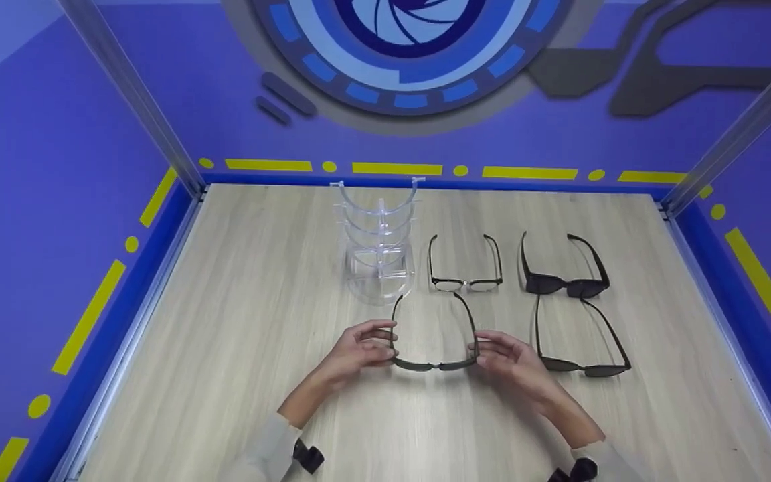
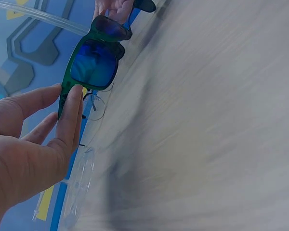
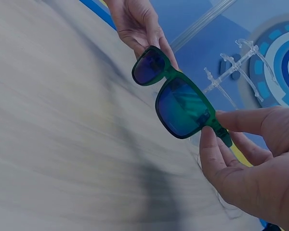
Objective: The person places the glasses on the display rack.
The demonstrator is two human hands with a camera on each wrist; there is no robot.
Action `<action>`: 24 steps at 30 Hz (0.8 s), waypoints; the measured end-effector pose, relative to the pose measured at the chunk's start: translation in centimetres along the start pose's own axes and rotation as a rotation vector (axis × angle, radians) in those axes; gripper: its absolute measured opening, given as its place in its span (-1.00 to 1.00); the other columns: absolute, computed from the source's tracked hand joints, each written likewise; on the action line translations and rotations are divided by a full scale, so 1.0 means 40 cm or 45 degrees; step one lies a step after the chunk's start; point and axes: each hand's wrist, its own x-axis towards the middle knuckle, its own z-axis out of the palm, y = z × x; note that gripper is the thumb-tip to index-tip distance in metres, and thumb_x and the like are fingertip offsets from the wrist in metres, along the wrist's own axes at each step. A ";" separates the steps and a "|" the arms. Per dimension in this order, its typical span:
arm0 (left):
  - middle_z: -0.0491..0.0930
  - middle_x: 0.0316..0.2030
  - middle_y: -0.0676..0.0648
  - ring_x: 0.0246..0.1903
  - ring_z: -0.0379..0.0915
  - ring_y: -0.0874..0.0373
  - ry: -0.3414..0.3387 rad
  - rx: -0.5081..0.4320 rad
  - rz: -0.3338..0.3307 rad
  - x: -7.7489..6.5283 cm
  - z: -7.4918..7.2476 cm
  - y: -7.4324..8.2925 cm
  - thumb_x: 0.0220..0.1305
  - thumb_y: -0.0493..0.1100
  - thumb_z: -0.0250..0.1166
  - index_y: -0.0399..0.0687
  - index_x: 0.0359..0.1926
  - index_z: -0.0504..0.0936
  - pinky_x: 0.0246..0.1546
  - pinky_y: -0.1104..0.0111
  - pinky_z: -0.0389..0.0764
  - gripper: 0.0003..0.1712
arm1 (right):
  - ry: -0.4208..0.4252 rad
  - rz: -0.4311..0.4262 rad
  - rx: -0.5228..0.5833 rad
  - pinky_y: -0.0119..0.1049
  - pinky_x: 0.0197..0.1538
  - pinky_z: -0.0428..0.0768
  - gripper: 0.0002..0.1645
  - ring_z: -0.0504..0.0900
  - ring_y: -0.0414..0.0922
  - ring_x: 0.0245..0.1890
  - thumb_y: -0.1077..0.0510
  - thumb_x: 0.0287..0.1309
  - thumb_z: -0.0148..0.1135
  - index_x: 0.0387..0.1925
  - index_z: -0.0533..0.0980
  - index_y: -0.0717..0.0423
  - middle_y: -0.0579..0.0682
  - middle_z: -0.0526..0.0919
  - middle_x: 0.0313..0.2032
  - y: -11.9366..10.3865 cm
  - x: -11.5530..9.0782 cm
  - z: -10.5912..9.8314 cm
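Observation:
Sunglasses with a dark frame in the head view [image 1: 415,366] are held between both hands, lenses toward the person, arms pointing away. In the wrist views these sunglasses [image 2: 94,65] show a green frame and blue mirrored lenses. My left hand [image 1: 359,348] pinches the left temple near its hinge between thumb and fingers. On the other side my right hand [image 3: 260,159] pinches the right temple near the lens corner. Just beyond them stands a clear plastic glasses stand [image 1: 381,251] with several curved tiers, none of them carrying glasses.
Right of the stand lie thin-rimmed eyeglasses [image 1: 466,285]. Farther right are black sunglasses [image 1: 566,286], with another dark pair [image 1: 583,367] in front, close by the right hand. Blue panels [image 1: 392,144] wall the wooden table [image 1: 258,268] at the back and sides.

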 end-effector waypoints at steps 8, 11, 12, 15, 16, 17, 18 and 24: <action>0.57 0.10 -0.27 -0.18 0.66 0.24 0.026 -0.001 0.002 -0.015 -0.027 0.015 0.20 -0.48 0.37 -0.47 0.39 0.31 -0.03 0.31 0.77 -0.25 | -0.009 0.003 -0.003 -0.41 0.19 0.64 -0.26 0.67 -0.26 0.07 0.30 0.23 0.36 0.39 0.32 0.38 0.01 0.70 0.11 -0.016 0.022 0.026; 0.58 0.08 -0.25 -0.19 0.67 0.23 0.044 0.010 0.012 -0.019 -0.036 0.022 0.20 -0.48 0.38 -0.44 0.38 0.35 -0.05 0.31 0.77 -0.27 | -0.018 -0.017 0.008 -0.40 0.20 0.64 -0.27 0.67 -0.25 0.06 0.32 0.23 0.35 0.38 0.32 0.40 0.00 0.71 0.09 -0.026 0.032 0.036; 0.58 0.07 -0.25 -0.19 0.67 0.23 0.050 0.012 0.015 -0.021 -0.039 0.025 0.20 -0.48 0.38 -0.43 0.37 0.35 -0.05 0.31 0.77 -0.27 | -0.024 -0.019 0.012 -0.41 0.21 0.64 -0.27 0.67 -0.26 0.07 0.32 0.24 0.35 0.38 0.32 0.40 -0.01 0.71 0.09 -0.028 0.035 0.038; 0.57 0.07 -0.23 -0.19 0.66 0.23 0.059 0.016 0.018 -0.024 -0.046 0.031 0.20 -0.47 0.38 -0.42 0.38 0.36 -0.07 0.33 0.77 -0.28 | -0.044 -0.025 0.027 -0.41 0.20 0.64 -0.29 0.68 -0.25 0.07 0.33 0.25 0.33 0.38 0.31 0.42 0.00 0.72 0.08 -0.033 0.044 0.044; 0.57 0.07 -0.23 -0.19 0.66 0.23 0.062 0.020 0.018 -0.025 -0.048 0.032 0.21 -0.47 0.38 -0.42 0.38 0.35 -0.07 0.33 0.77 -0.27 | -0.050 -0.022 0.029 -0.42 0.19 0.64 -0.29 0.67 -0.25 0.07 0.34 0.26 0.32 0.39 0.31 0.42 0.01 0.71 0.09 -0.033 0.047 0.046; 0.57 0.07 -0.22 -0.19 0.66 0.23 0.065 0.023 0.019 -0.026 -0.050 0.033 0.21 -0.47 0.38 -0.42 0.38 0.34 -0.07 0.33 0.77 -0.27 | -0.050 -0.016 0.038 -0.41 0.19 0.64 -0.30 0.68 -0.24 0.07 0.34 0.26 0.31 0.39 0.31 0.41 0.03 0.71 0.10 -0.035 0.050 0.048; 0.57 0.07 -0.21 -0.19 0.65 0.24 0.068 0.024 0.020 -0.027 -0.052 0.035 0.21 -0.46 0.38 -0.43 0.39 0.33 -0.07 0.32 0.77 -0.26 | -0.056 -0.015 0.041 -0.40 0.20 0.64 -0.30 0.68 -0.24 0.07 0.34 0.27 0.30 0.39 0.31 0.40 0.04 0.70 0.11 -0.035 0.052 0.049; 0.57 0.06 -0.18 -0.19 0.65 0.24 0.078 0.034 0.036 -0.040 -0.066 0.045 0.21 -0.46 0.39 -0.44 0.39 0.32 -0.06 0.30 0.78 -0.26 | -0.057 -0.014 0.046 -0.37 0.22 0.64 -0.32 0.68 -0.22 0.08 0.37 0.27 0.28 0.39 0.32 0.38 0.06 0.70 0.12 -0.035 0.068 0.066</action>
